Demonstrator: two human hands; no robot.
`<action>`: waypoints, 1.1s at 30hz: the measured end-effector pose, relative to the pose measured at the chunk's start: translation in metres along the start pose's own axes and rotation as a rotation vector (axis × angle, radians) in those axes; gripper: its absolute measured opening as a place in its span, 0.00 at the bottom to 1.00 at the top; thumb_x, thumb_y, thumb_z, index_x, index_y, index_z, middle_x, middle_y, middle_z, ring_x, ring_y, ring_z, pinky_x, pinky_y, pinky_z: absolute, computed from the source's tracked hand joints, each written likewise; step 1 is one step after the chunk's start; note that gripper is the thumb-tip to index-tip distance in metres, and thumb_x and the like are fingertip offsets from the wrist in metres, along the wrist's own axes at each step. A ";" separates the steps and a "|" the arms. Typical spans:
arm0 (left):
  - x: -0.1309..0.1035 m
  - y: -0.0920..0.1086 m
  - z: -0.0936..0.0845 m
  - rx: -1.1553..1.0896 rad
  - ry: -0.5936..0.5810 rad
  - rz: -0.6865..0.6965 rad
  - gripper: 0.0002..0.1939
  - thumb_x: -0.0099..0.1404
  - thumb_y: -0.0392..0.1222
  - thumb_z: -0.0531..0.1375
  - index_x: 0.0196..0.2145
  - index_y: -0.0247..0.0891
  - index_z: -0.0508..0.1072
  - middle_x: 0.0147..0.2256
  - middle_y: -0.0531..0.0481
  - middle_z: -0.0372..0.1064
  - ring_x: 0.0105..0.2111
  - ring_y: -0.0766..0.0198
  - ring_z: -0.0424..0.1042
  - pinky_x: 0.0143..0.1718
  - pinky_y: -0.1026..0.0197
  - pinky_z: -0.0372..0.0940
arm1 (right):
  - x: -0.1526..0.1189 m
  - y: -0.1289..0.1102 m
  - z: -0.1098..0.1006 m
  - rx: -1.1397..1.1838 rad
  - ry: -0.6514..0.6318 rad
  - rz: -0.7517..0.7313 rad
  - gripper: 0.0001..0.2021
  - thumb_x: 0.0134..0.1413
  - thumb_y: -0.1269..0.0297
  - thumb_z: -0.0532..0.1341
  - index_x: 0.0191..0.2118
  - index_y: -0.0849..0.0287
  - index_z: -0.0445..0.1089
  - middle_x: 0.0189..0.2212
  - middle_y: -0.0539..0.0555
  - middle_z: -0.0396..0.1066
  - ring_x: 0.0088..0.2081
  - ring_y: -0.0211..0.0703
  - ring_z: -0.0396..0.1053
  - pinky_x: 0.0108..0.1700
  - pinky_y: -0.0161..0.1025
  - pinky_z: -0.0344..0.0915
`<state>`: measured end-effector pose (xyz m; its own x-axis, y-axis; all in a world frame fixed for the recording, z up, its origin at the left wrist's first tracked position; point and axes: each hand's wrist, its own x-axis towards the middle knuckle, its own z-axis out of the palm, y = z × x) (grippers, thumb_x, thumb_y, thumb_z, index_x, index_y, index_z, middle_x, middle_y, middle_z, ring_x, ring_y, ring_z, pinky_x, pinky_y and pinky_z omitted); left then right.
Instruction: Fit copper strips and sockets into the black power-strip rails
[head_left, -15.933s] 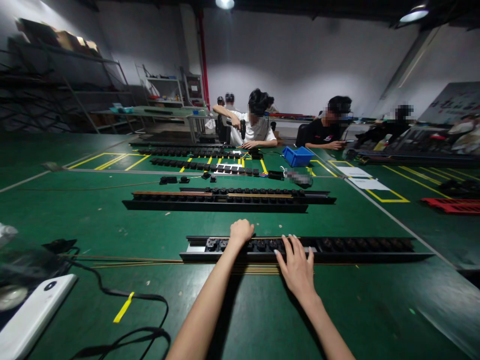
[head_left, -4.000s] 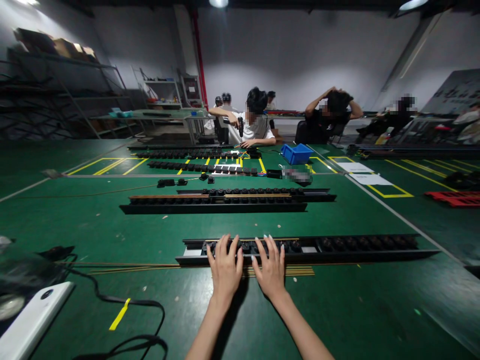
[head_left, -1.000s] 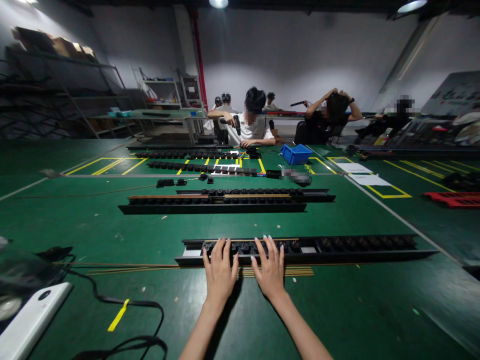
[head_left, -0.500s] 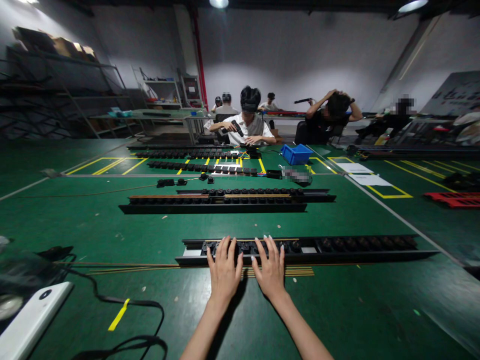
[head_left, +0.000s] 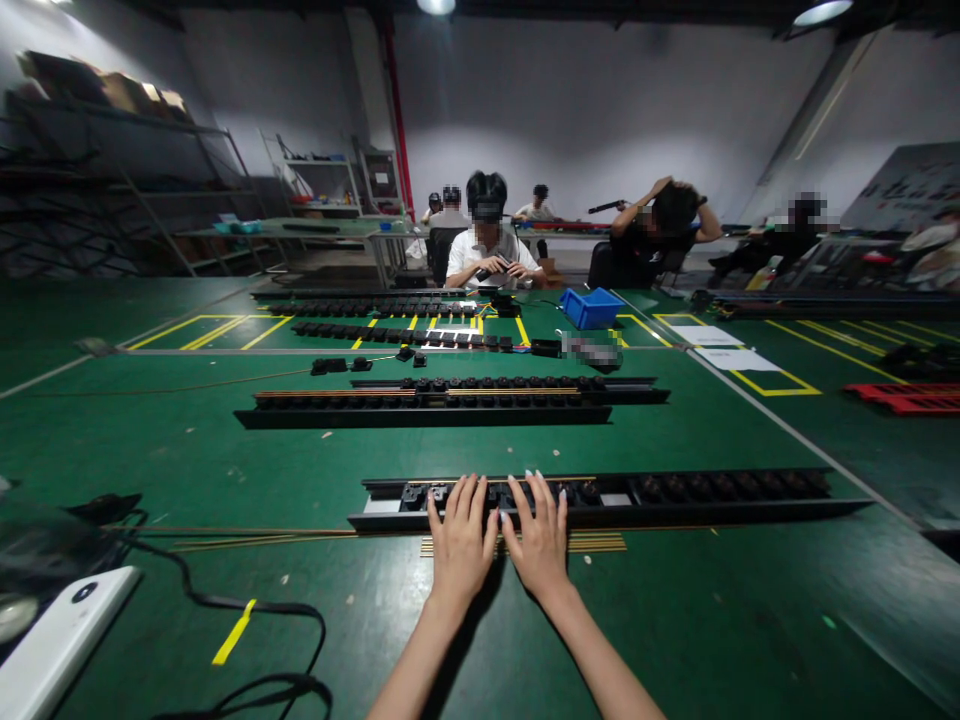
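A long black channel (head_left: 720,513) lies crosswise on the green table in front of me, with a row of black block-like parts (head_left: 739,485) inside it. My left hand (head_left: 461,540) rests over its left half, fingers stretched out across the near wall and onto the parts. Close beside it, my right hand (head_left: 538,530) lies the same way, fingers spread over the channel near its middle. Neither hand is closed around anything. Thin brass-coloured rods (head_left: 596,542) lie on the table along the near side, partly hidden under both hands.
Another pair of black channels (head_left: 427,415) lies farther back. Beyond are black part strips (head_left: 405,336), a blue bin (head_left: 591,308) and paper sheets (head_left: 739,359). A white phone-like device (head_left: 67,640), a black cable (head_left: 255,606) and yellow tape (head_left: 235,632) are at left. A person (head_left: 491,245) sits opposite.
My left hand has slid right along the channel, closer to my right hand, which stays nearly in place. The person opposite has lowered the dark tool they held.
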<state>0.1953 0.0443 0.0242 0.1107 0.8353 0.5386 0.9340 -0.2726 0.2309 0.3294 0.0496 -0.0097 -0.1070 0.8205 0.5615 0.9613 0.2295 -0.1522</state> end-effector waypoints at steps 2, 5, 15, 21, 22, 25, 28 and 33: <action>0.002 0.002 -0.001 -0.012 -0.008 -0.019 0.20 0.68 0.43 0.49 0.56 0.40 0.64 0.56 0.43 0.64 0.57 0.55 0.61 0.62 0.38 0.38 | 0.000 0.000 0.000 0.004 0.002 0.000 0.25 0.60 0.63 0.51 0.62 0.54 0.53 0.61 0.59 0.55 0.63 0.50 0.48 0.62 0.57 0.42; 0.005 0.004 -0.003 -0.019 -0.025 -0.030 0.20 0.68 0.43 0.49 0.56 0.40 0.65 0.56 0.43 0.64 0.57 0.55 0.61 0.62 0.37 0.38 | 0.000 0.000 0.000 0.010 0.009 0.002 0.25 0.60 0.64 0.51 0.62 0.54 0.54 0.60 0.59 0.55 0.63 0.50 0.48 0.62 0.57 0.42; 0.004 0.009 0.000 0.000 -0.027 0.031 0.20 0.68 0.43 0.49 0.57 0.40 0.64 0.56 0.43 0.64 0.57 0.54 0.60 0.62 0.36 0.38 | 0.000 0.000 0.000 -0.007 -0.004 0.006 0.24 0.61 0.64 0.51 0.62 0.53 0.54 0.61 0.59 0.55 0.63 0.49 0.48 0.62 0.57 0.42; 0.006 0.017 0.000 0.005 -0.045 0.057 0.21 0.68 0.42 0.49 0.58 0.41 0.62 0.57 0.43 0.63 0.57 0.55 0.60 0.62 0.37 0.40 | -0.002 0.000 0.000 -0.003 -0.014 0.010 0.24 0.61 0.68 0.49 0.62 0.53 0.53 0.61 0.58 0.55 0.64 0.48 0.47 0.63 0.56 0.42; 0.005 0.019 0.001 0.004 -0.050 0.055 0.21 0.68 0.42 0.49 0.58 0.41 0.62 0.57 0.43 0.63 0.57 0.55 0.59 0.62 0.37 0.40 | -0.002 0.001 0.002 0.000 -0.016 0.009 0.24 0.60 0.69 0.49 0.63 0.52 0.53 0.61 0.57 0.55 0.64 0.48 0.46 0.63 0.56 0.42; 0.003 0.020 0.003 -0.002 -0.059 0.040 0.21 0.68 0.42 0.49 0.58 0.40 0.62 0.57 0.43 0.62 0.58 0.55 0.59 0.61 0.37 0.41 | -0.003 0.002 0.005 0.010 0.003 0.004 0.25 0.60 0.70 0.48 0.63 0.52 0.53 0.61 0.57 0.55 0.64 0.48 0.46 0.62 0.57 0.42; 0.002 0.021 0.003 -0.003 -0.064 0.035 0.21 0.68 0.41 0.50 0.58 0.41 0.62 0.57 0.43 0.63 0.58 0.55 0.59 0.61 0.36 0.42 | -0.003 0.002 0.007 0.013 0.023 0.003 0.25 0.60 0.70 0.48 0.63 0.52 0.53 0.60 0.58 0.55 0.64 0.48 0.47 0.62 0.57 0.42; 0.007 0.020 -0.005 -0.024 -0.114 0.025 0.21 0.67 0.41 0.50 0.57 0.42 0.62 0.57 0.44 0.63 0.57 0.54 0.59 0.60 0.34 0.45 | -0.002 0.001 0.000 -0.004 -0.011 0.004 0.25 0.60 0.68 0.49 0.63 0.52 0.52 0.61 0.58 0.55 0.64 0.48 0.46 0.62 0.56 0.42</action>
<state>0.2130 0.0420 0.0364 0.1726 0.8766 0.4493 0.9222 -0.3040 0.2389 0.3304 0.0487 -0.0109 -0.1057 0.8270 0.5522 0.9627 0.2241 -0.1514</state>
